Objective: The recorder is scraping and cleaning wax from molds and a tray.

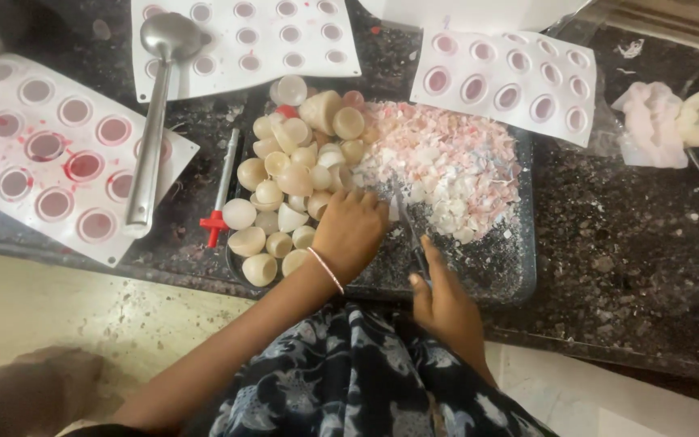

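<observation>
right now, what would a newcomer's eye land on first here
The heap of cream half-sphere shells on the dark tray, with pink and white shards piled right of them. The left hand rests by the shells; the right hand grips a thin blade. White moulds ring the tray.

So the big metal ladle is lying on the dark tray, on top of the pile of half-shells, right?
Not quite. The head view shows the metal ladle lying across the white moulds to the left of the dark tray, not on the half-shells. It is big and metal, as you say.
</observation>
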